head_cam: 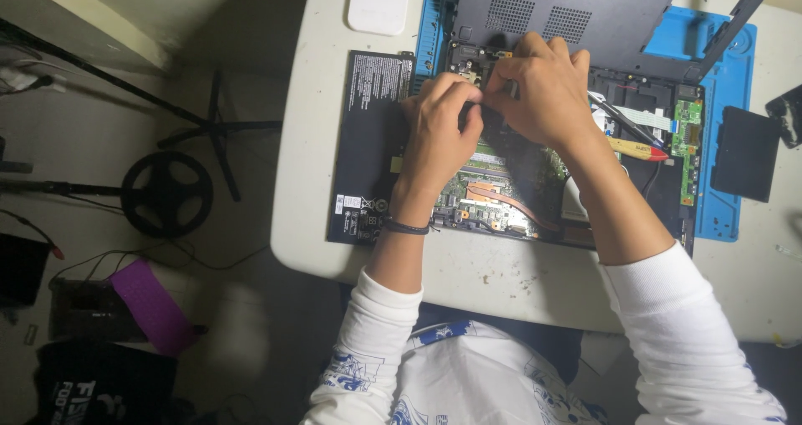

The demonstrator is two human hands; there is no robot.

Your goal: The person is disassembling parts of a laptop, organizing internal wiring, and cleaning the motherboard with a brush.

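Left hand (436,137) and right hand (543,91) met over the opened laptop (501,195), fingers curled and pinched together on something small we could not make out. The laptop lay on the white table (468,274), partly over a blue mat (718,216). Its black battery (368,141) sat just left of the left hand. A red-tipped screwdriver (639,149) rested near the right wrist.

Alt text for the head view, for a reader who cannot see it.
Both hands, left hand and right hand, meet over the circuit board of an opened laptop on a white table. A screwdriver lies beside the right wrist.
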